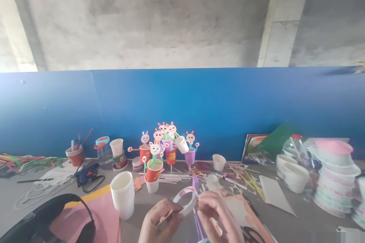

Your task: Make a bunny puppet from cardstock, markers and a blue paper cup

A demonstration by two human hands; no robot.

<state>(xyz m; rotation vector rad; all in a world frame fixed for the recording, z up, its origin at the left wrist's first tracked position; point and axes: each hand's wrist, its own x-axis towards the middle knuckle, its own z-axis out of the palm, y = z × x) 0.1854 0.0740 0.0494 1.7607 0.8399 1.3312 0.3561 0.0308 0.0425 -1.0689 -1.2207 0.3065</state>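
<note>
A thin white roll of tape (188,209) with red print on its inner ring is held up over the table, near the bottom centre of the head view. My left hand (164,218) pinches its left side between thumb and fingers. On the opposite side, my right hand (216,214) has its curled fingertips against the roll's edge; whether they grip a loose tape end is too small to see. Behind the roll stands a red paper cup figure (153,174) with a rabbit face on top. More rabbit-faced cups, red and purple (190,156), stand farther back.
White stacked cups (122,195) stand left of my hands, beside pink paper (105,216) and a black headset-like object (71,205). Scissors (252,233) lie at lower right. Paper scraps and straws cover the middle; painted cup stacks (335,178) stand right. A blue partition (199,102) closes the back.
</note>
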